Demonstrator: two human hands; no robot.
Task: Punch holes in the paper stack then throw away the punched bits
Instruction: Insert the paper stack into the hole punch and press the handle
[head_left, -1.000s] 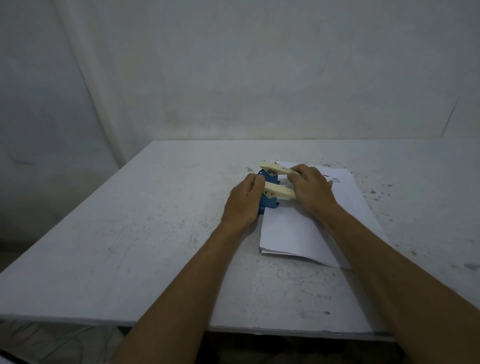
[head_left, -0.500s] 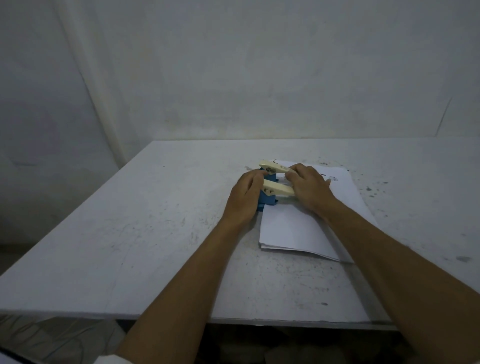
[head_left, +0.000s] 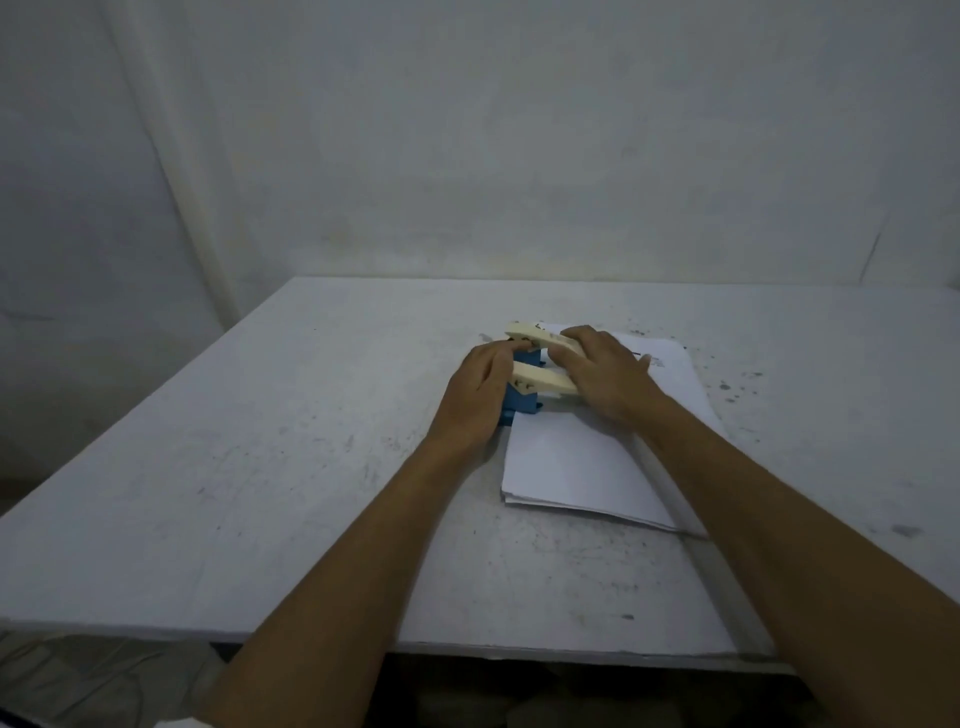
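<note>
A blue hole punch (head_left: 522, 400) with two cream levers (head_left: 540, 383) stands on the left edge of a white paper stack (head_left: 576, 467) in the middle of the table. My left hand (head_left: 475, 397) grips the punch's left side, fingers curled over its back. My right hand (head_left: 605, 376) lies flat on the lever ends, palm down over the paper. The levers are still raised at an angle. The paper edge under the punch is hidden.
The grey-white table (head_left: 260, 493) is scuffed, with dark specks at the far right (head_left: 727, 389). Its front edge runs close to me, and a plain wall stands behind it.
Both hands stay on the punch. The left fingers have crept a little further over its back; the view has shifted slightly. The levers and paper look the same.
</note>
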